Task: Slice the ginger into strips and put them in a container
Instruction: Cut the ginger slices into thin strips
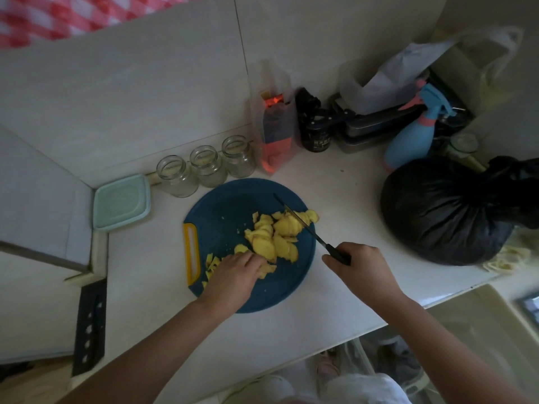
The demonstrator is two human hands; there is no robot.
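Holding the knife point(303, 225) by its black handle, the right hand point(361, 266) sits at about 4 o'clock from the round blue cutting board point(227, 211), its fingers wrapped fully round the grip. The blade runs from there up toward 10 o'clock, its long axis slanting across the far right side of the ginger point(277, 234), which lies as a loose heap of pale yellow slices on the right half of the board.

The left hand point(233, 275) comes in from 7 o'clock, palm down. Its fingertips are bent onto the near-left edge of the heap and pin the slices there. This hand is the nearer one to the ginger and touches it, while the right hand reaches it only through the blade.

The coming cut seems to turn on this: the blade lies at the 1 o'clock side of the heap and the holding fingers at the 7 o'clock side, with most of the slices between them. A few thinner strips point(211, 263) lie at 8 o'clock on the board, just beside the board's yellow handle and partly under the left hand.

As for somewhere to put them, a teal container point(122, 202) stands on the worktop point(335, 193) at 9 o'clock from the board, near it but apart. Its lid is on, so what is inside cannot be told. Three glass jars point(207, 166) stand in a row at 11 o'clock, open-mouthed and apparently holding nothing (the dim light makes that hard to be sure of). No ginger is in any vessel yet.
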